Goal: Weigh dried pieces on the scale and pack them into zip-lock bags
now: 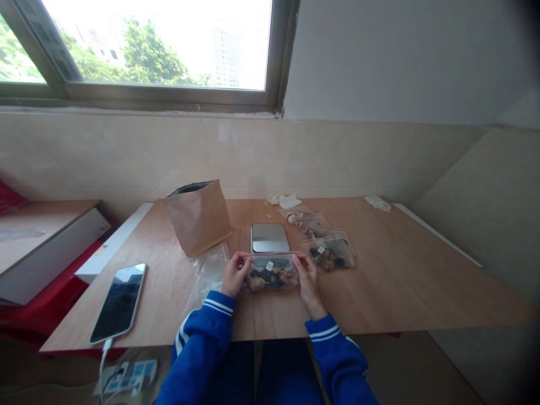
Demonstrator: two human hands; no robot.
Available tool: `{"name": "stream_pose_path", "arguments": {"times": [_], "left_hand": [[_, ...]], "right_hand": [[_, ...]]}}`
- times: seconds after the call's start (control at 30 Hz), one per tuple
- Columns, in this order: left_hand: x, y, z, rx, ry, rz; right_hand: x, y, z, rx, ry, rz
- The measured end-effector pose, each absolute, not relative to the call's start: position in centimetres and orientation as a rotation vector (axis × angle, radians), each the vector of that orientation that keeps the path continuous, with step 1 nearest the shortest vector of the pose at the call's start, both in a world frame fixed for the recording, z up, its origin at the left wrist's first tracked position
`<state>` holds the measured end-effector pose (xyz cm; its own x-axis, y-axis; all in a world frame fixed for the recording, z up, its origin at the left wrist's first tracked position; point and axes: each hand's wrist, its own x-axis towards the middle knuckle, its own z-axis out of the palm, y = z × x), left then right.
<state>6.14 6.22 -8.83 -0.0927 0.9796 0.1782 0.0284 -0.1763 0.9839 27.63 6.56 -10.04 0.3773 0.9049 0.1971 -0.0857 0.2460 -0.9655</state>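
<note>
A clear zip bag [274, 275] with a red strip along its top lies in front of me. Dark and tan dried pieces and a small white packet show inside it. My left hand [235, 273] pinches the left end of the red strip. At the other end, my right hand [307, 277] pinches the strip between thumb and fingers. Just behind the bag sits a small flat scale [270, 237] with a shiny top. Empty-looking clear bags [207, 278] lie beside and partly under my left forearm.
A brown paper bag [200, 218] stands open at the back left. Several filled zip bags [331, 253] lie to the right. A phone [120, 304] with a charging cable lies at the left edge. Crumpled white scraps [289, 201] lie near the wall.
</note>
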Motion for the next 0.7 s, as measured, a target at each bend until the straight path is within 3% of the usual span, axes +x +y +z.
{"name": "stream_pose_path", "arguments": {"times": [0.7], "left_hand": [[6.2, 6.0, -7.8, 1.293, 1.218, 1.431]], "right_hand": [[27.4, 5.9, -8.6, -1.135, -1.048, 0.896]]}}
